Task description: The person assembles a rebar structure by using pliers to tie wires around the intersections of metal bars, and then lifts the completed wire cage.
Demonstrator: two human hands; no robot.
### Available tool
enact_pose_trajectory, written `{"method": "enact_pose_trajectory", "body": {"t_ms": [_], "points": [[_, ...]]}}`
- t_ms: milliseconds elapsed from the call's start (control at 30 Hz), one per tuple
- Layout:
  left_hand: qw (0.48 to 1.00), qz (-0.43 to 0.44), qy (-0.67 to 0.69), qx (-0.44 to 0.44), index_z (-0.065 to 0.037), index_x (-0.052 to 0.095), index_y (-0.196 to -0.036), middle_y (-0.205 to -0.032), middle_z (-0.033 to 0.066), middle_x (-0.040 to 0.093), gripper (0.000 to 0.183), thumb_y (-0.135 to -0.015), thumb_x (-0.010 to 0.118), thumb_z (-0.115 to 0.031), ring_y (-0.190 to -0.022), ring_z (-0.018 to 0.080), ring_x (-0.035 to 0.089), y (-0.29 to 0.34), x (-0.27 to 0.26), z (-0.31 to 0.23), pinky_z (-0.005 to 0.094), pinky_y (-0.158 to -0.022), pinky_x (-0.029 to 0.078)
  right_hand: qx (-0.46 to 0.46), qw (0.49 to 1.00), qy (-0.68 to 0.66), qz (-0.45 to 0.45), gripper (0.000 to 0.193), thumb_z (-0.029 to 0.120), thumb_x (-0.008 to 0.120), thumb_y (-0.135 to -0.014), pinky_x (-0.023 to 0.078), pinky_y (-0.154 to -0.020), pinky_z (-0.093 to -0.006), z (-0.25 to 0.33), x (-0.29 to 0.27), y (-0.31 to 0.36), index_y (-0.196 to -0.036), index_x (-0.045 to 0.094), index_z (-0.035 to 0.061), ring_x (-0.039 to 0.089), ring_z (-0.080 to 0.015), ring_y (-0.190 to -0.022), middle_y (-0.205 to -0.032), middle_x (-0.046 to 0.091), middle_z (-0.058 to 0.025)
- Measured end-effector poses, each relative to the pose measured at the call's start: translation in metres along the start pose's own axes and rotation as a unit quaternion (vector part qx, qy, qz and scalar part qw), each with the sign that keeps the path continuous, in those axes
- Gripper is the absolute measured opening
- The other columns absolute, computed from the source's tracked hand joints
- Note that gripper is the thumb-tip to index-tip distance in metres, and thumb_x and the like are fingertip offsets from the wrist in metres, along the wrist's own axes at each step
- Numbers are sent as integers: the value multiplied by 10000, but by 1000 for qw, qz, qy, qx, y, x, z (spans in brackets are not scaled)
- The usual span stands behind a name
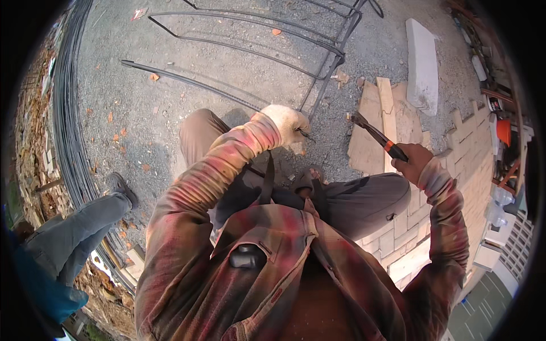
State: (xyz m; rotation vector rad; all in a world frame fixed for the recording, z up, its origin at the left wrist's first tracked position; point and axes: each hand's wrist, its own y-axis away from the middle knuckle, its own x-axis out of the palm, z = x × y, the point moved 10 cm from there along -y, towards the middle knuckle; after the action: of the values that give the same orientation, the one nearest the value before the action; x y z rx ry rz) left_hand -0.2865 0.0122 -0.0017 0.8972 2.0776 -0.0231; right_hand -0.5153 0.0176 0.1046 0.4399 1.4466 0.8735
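Observation:
My left hand (287,122), in a whitish work glove, is closed at the near end of a steel rebar frame (321,94). A ribbed bar (193,82) runs from the far left up to this fist, and a short dark end pokes out beside the fingers; the grip itself is partly hidden. My bare right hand (414,162) grips a pair of pincers (375,134) by black and orange handles. Their dark metal head points up and left, apart from the frame.
A plywood piece (368,128) and a pale concrete block (422,65) lie at the right, beside paving blocks (469,142). Along the left runs a bundle of long rebar (67,113). Another person's leg (85,227) is at the lower left. Gravel (142,113) covers the ground.

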Motion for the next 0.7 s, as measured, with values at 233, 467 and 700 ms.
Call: {"method": "enact_pose_trajectory", "body": {"t_ms": [233, 467, 700], "points": [[999, -20, 13, 41, -181, 670, -939, -815, 67, 663, 244, -711, 647, -264, -778, 265, 635, 7, -2, -5, 357, -695, 501, 27, 997, 73, 28, 458, 140, 580, -775, 463, -759, -424, 46, 27, -7, -1221, 473, 137, 583, -372, -813, -820, 601, -176], [998, -47, 35, 39, -204, 675, -898, -780, 71, 657, 219, -688, 641, -256, -766, 269, 633, 14, -9, 0, 368, -682, 497, 46, 976, 214, -23, 698, 66, 580, -711, 452, -829, -478, 79, 27, -13, -1342, 313, 199, 479, -377, -1056, -1128, 455, -176], [996, -61, 29, 54, -193, 669, -907, -784, 87, 653, 239, -678, 643, -256, -774, 292, 630, 17, -12, -2, 387, -684, 494, 7, 928, 301, -218, 750, 70, 622, -673, 364, -863, -553, 99, 15, -4, -1346, 315, 197, 353, -350, -1146, -1183, 372, -142]]}}
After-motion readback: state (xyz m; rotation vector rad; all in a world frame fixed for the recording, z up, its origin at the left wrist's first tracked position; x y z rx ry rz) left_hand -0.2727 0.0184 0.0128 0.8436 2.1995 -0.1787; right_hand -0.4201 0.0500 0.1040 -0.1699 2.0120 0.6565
